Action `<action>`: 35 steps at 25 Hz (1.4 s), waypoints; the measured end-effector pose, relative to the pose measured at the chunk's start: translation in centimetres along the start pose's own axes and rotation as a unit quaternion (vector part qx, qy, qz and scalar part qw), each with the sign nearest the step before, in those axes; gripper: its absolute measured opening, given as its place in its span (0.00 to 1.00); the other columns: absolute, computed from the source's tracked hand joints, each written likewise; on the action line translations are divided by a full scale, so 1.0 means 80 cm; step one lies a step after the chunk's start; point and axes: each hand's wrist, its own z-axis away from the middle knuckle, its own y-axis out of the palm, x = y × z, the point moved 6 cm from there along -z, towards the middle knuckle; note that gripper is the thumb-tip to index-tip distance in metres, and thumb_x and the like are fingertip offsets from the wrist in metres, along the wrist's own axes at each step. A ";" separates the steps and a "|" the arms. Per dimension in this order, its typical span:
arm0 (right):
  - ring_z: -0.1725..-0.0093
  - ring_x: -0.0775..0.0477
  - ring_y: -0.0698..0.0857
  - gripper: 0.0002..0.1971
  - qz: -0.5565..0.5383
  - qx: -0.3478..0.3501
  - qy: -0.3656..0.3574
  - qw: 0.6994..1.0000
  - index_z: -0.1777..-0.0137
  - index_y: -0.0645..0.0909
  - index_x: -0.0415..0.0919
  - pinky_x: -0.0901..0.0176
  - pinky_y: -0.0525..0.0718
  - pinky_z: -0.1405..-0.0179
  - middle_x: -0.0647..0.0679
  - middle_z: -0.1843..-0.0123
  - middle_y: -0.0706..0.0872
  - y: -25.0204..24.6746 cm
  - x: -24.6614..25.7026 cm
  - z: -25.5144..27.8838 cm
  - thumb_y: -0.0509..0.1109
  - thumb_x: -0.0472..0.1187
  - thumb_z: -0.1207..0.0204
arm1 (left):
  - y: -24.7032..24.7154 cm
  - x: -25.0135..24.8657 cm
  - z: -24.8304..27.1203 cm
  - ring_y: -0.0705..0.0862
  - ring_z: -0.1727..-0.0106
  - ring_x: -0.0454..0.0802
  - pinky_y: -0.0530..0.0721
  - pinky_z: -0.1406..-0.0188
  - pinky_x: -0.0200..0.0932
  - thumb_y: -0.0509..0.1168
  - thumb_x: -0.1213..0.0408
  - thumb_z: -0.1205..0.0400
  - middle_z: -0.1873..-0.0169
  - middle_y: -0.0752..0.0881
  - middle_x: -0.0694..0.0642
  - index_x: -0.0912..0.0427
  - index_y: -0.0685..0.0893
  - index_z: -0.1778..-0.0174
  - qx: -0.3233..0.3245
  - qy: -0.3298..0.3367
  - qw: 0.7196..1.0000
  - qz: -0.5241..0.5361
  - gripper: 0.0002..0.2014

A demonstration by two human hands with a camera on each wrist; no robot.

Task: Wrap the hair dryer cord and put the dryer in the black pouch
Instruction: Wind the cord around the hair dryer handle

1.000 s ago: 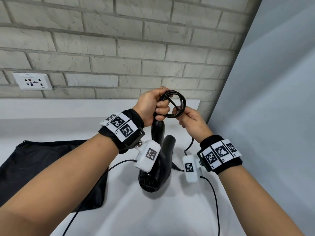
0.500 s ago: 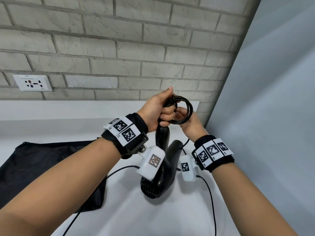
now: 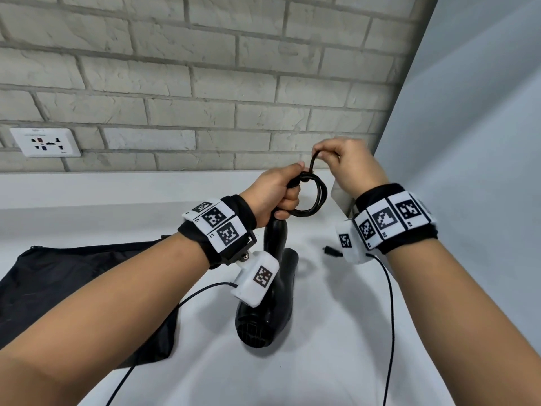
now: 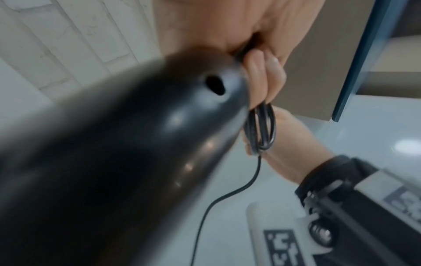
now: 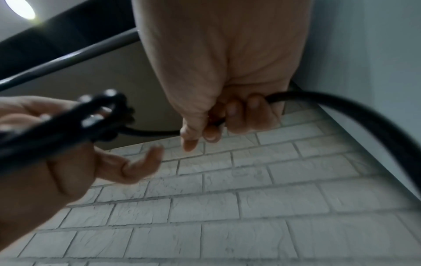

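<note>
The black hair dryer [image 3: 265,306] stands nozzle-down on the white counter, handle up. My left hand [image 3: 275,194] grips the handle's top together with the coiled black cord [image 3: 314,197]; the left wrist view shows the dryer [image 4: 127,162] close up and the coil [image 4: 262,129] under my fingers. My right hand [image 3: 345,162] is raised above the coil and pinches a stretch of the cord [image 5: 330,106] between thumb and fingers. The plug [image 3: 330,251] lies on the counter behind my right wrist. The black pouch [image 3: 73,288] lies flat at the left.
A white wall socket [image 3: 45,142] sits on the brick wall [image 3: 205,83] at the left. A grey panel [image 3: 468,142] closes off the right side. Thin black wrist-camera cables [image 3: 390,317] trail over the counter [image 3: 322,361].
My right hand has risen from beside the coil and drawn a stretch of cord up above it. The left hand keeps its hold on the handle and coil.
</note>
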 end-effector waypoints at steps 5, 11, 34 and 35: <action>0.45 0.45 0.82 0.10 0.110 -0.027 -0.016 0.993 0.47 0.84 0.41 0.62 0.71 0.53 0.44 0.45 0.87 -0.012 0.028 0.006 0.62 0.38 0.21 | 0.003 0.005 -0.011 0.59 0.87 0.39 0.55 0.87 0.27 0.52 0.53 0.14 0.86 0.64 0.44 0.55 0.71 0.68 -0.027 0.008 0.998 -0.061 0.18; 0.67 0.64 0.78 0.08 -0.121 -0.057 -0.011 0.991 0.53 0.86 0.36 0.72 0.73 0.64 0.56 0.65 0.85 0.019 0.022 0.034 0.65 0.32 0.25 | -0.025 -0.001 -0.017 0.59 0.88 0.38 0.55 0.88 0.28 0.54 0.52 0.14 0.84 0.63 0.45 0.53 0.68 0.65 -0.082 0.020 0.996 0.016 0.15; 0.70 0.52 0.70 0.07 -0.204 0.005 0.032 0.978 0.61 0.74 0.39 0.62 0.70 0.67 0.45 0.71 0.73 0.087 -0.056 0.074 0.59 0.41 0.24 | -0.058 -0.015 -0.011 0.57 0.89 0.39 0.55 0.88 0.27 0.59 0.66 0.16 0.89 0.63 0.43 0.53 0.61 0.66 -0.178 0.084 0.977 0.077 0.15; 0.69 0.49 0.71 0.09 -0.167 0.042 0.057 0.983 0.60 0.74 0.36 0.58 0.70 0.66 0.43 0.70 0.74 0.099 -0.072 0.081 0.59 0.40 0.23 | -0.062 -0.019 -0.010 0.57 0.89 0.39 0.55 0.88 0.26 0.58 0.66 0.16 0.89 0.63 0.43 0.53 0.61 0.66 -0.183 0.095 0.975 0.085 0.15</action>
